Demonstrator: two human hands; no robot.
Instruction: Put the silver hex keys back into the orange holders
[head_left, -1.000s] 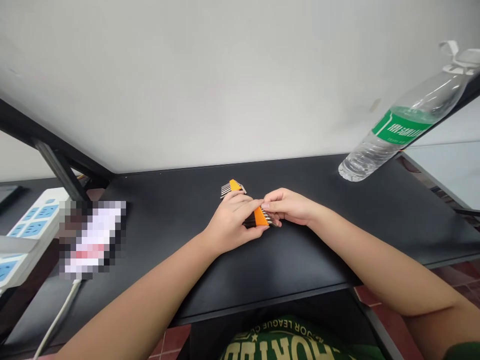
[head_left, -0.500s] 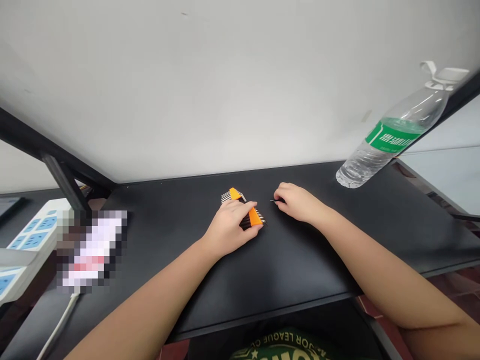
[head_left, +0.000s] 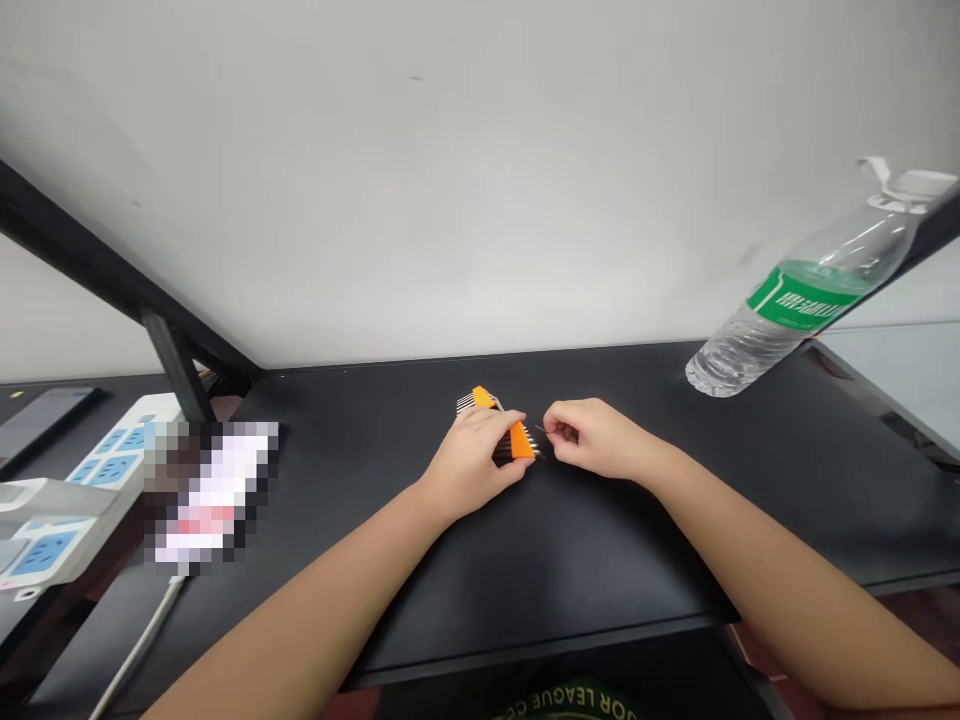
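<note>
On the desk (head_left: 360, 440), back from its front edge (head_left: 540, 651), the left hand (head_left: 471, 452) grips an orange hex-key holder (head_left: 523, 442); just beside, the right hand (head_left: 596, 437) pinches a thin metal rod (head_left: 541, 429), well apart from the water bottle (head_left: 806, 295).

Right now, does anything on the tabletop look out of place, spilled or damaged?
Nothing looks spilled. One oddity: a pixelated patch at the left hides whatever the white cable leads to. The bottle at the right appears to lean, probably from lens distortion. The orange holder in the left hand shows no visible damage.
</note>
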